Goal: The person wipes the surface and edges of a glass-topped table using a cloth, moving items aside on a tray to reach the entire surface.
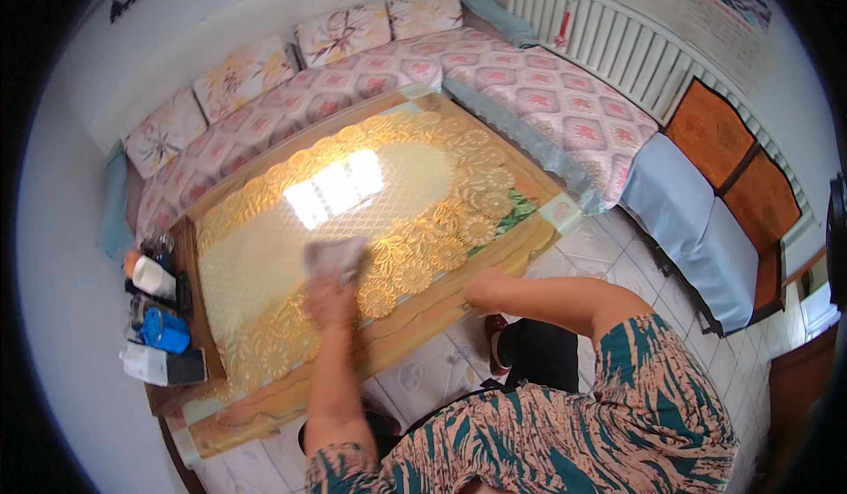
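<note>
My left hand (pixel 331 302) is pressed on a greyish-pink cloth (pixel 337 258), slightly smeared by motion. Under the cloth is the low table (pixel 238 422), whose glossy top shows a gold flower-patterned cover (pixel 410 269). At the table's near edge, to the right, rests my right hand (pixel 483 289). Its fingers look curled in, and no object shows in it.
A wooden tray (pixel 196 304) at the table's left end holds a white cup (pixel 153 277), a blue container (pixel 166 329) and a white box (pixel 146 364). A sofa (pixel 547 97) borders the far side; covered chairs (pixel 679 212) stand right.
</note>
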